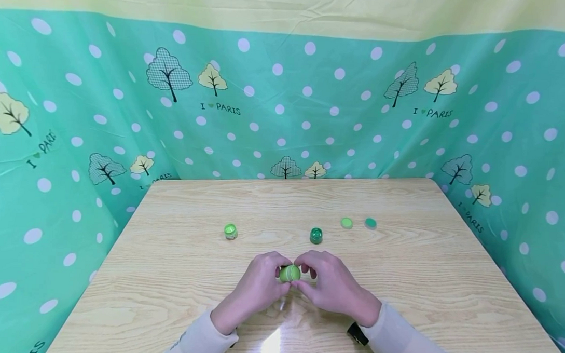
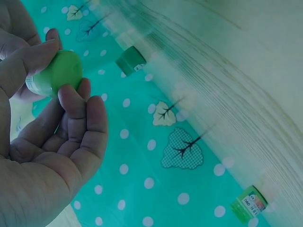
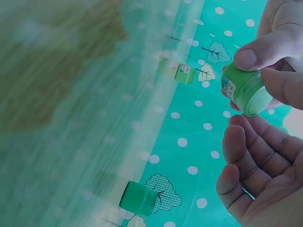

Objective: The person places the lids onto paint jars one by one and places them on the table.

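Note:
A light green jar (image 1: pixel 288 273) is held between both hands above the table's near half. My left hand (image 1: pixel 258 283) grips its left end, the thumb across the label side in the right wrist view. My right hand (image 1: pixel 329 282) pinches the rim at the other end between thumb and fingertips. The left wrist view shows the jar (image 2: pixel 66 72) beside the curled left fingers (image 2: pixel 94 123). The jar (image 3: pixel 241 90) lies tilted in the right wrist view, above the right hand's other fingers (image 3: pixel 253 156).
Farther back on the wooden table (image 1: pixel 192 209) stand a light green jar (image 1: pixel 230 232) at left and a dark green jar (image 1: pixel 315 236) near the middle. Two small round pieces, light green (image 1: pixel 347 223) and teal (image 1: pixel 370 223), lie behind to the right. A dotted curtain (image 1: pixel 275 119) surrounds the back and sides.

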`<state>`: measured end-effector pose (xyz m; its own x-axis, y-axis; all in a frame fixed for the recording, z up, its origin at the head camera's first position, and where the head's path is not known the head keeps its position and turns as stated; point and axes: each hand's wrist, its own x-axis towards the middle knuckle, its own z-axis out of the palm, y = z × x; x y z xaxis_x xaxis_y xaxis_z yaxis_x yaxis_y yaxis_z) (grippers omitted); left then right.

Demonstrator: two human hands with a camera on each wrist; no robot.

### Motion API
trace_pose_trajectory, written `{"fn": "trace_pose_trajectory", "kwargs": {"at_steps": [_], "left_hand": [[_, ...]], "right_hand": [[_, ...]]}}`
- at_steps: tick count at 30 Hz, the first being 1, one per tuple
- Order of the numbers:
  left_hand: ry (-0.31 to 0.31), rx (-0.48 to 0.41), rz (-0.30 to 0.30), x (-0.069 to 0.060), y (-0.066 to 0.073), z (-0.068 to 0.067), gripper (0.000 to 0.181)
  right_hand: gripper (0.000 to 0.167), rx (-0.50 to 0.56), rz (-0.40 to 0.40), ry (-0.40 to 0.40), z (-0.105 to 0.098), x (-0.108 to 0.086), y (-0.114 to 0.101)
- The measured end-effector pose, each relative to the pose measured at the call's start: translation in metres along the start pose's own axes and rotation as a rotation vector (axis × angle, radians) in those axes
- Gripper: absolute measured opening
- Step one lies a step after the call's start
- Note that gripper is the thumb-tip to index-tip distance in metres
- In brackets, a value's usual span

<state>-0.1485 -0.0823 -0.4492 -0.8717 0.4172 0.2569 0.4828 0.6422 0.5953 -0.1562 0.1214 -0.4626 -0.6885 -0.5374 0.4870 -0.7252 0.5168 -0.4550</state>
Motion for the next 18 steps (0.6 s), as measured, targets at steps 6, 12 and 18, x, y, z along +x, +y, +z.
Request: {"fn": "trace_pose_trajectory", "kwargs": {"at_steps": [6, 12, 18], "left_hand": [[0.004, 0.009, -0.009, -0.0003, 0.0007, 0.0002, 0.026], [0.022, 0.011, 0.012, -0.0013, 0.0003, 0.0003, 0.025], [0.039, 0.009, 0.038, -0.0012, -0.0013, -0.0007, 0.026]], "right_hand": [[0.024, -0.041, -0.028, 0.009, 0.0011, -0.0005, -0.0011], [0.023, -0.044, -0.03, 0.02, 0.0019, -0.0001, -0.0015], [0.029, -0.02, 0.002, 0.043, -0.0001, 0.0, -0.002]]}}
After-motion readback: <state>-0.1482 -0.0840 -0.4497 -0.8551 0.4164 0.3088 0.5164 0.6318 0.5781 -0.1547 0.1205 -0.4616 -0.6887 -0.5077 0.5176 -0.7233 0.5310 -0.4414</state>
